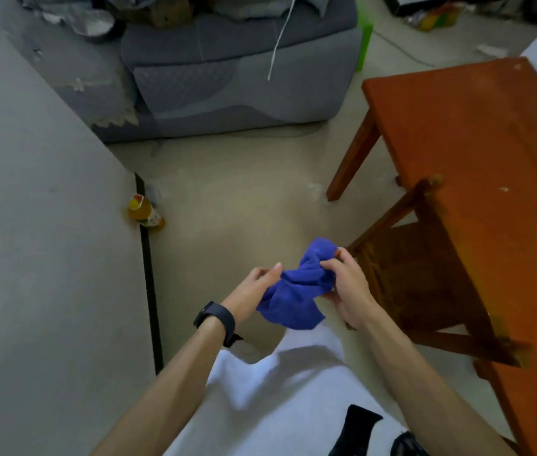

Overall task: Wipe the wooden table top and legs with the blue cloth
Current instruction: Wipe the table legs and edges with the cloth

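Blue cloth [296, 287] sat bunched between both hands just below the centre of the view, above the floor and clear of the wood. The left hand [254, 291], at about 9 o'clock of the cloth, pinched one end with its fingers narrowed; the right hand [347, 287], at about 3 o'clock, was closed around the other end. Held so, the person seemed to be gathering or refolding it into a pad before wiping, not yet cleaning anything. The wooden tabletop [477, 133] stretched away at 2 o'clock, bare but for pale specks, with a leg [352, 159] slanting to the floor at 1 o'clock and lower braces just beside the right hand. A bottle [145, 213] holding orange liquid stood on the floor at 9 o'clock, against the grey panel [37, 225]. A grey sofa [234, 70] at 12 o'clock was heaped with clutter.
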